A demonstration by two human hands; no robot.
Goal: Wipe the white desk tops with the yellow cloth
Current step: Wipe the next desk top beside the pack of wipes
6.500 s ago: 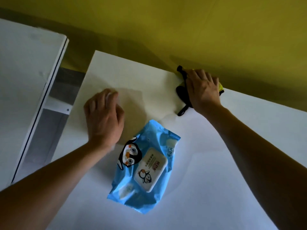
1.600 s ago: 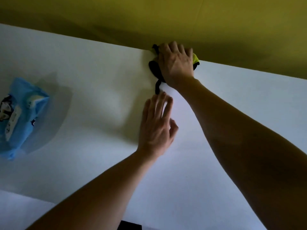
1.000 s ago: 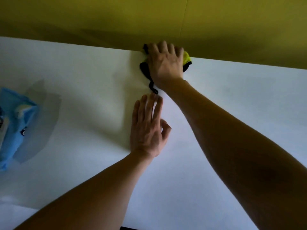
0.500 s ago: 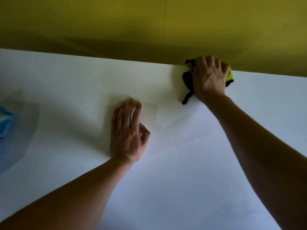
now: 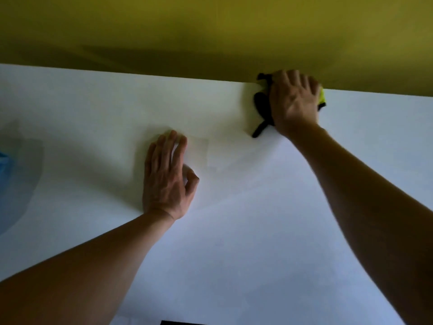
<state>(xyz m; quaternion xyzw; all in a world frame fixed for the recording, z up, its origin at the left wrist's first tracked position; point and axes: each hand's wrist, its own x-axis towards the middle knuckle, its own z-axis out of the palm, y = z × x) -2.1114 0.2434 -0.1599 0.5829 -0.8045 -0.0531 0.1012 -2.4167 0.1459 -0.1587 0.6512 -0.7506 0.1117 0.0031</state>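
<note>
The smooth matt white desk top (image 5: pixel 234 242) is showing soft sheen; the black-edged yellow cloth (image 5: pixel 322 98), upper right, is looking soft.

The yellow cloth (image 5: pixel 322 97) is mostly hidden under the blurred right hand (image 5: pixel 294 102); a blue object (image 5: pixel 2 164) is cut off at the left edge.

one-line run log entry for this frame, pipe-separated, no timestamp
phase: wiping | right hand: pressing yellow cloth on white desk top at back edge by yellow wall | left hand: flat on desk, holding nothing
</note>
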